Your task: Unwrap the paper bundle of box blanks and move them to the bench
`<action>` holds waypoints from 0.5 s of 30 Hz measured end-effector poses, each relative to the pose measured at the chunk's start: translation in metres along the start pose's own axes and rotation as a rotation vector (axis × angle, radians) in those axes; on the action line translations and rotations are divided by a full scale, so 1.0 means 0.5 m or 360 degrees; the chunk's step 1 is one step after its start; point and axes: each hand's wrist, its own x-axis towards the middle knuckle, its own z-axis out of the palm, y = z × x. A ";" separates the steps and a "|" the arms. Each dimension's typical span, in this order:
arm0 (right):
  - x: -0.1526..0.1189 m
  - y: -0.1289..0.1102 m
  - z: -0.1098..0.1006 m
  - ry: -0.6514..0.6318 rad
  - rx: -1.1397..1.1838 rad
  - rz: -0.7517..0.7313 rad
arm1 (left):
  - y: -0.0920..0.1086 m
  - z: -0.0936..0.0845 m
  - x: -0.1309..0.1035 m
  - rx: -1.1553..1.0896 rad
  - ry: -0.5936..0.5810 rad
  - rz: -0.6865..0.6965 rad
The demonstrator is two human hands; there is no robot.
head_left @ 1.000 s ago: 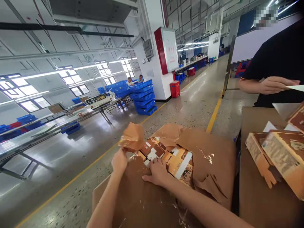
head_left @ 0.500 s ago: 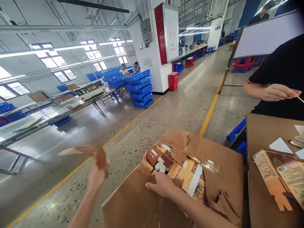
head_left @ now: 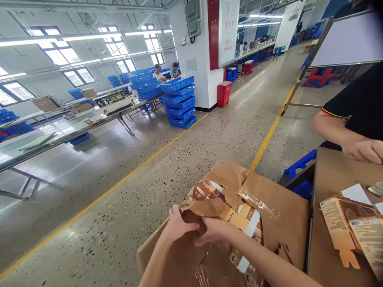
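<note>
Your left hand [head_left: 177,224] and right hand [head_left: 213,231] meet low in the centre of the frame, both with fingers clamped on a torn flap of brown wrapping paper [head_left: 206,207]. The flap belongs to the big brown-wrapped bundle [head_left: 278,211] that fills the lower middle of the frame. Where the paper is ripped open, printed flat cartons [head_left: 236,213] show through, held by a white strap [head_left: 253,223], just above and right of your hands. Bits of clear tape glint on the wrapping.

At the right edge, a bench [head_left: 332,175] carries more flattened printed cartons [head_left: 353,227] in the lower right corner. A co-worker in a black sleeve rests a hand [head_left: 363,150] above that bench at the right edge. A stack of blue crates [head_left: 179,99] stands in the upper middle, beside a red bin [head_left: 224,93].
</note>
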 end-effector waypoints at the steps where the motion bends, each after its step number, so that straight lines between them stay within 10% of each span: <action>1: -0.010 0.005 -0.004 -0.0015 -0.0030 0.0042 | 0.005 0.013 -0.010 -0.0008 0.0026 0.0085; 7: -0.077 0.038 -0.004 0.0190 -0.0091 0.0251 | 0.009 0.084 -0.006 -0.0176 0.0005 0.0699; 15: -0.117 0.052 0.040 0.0407 0.0097 0.0319 | 0.003 0.123 0.026 -0.0068 -0.0133 0.0913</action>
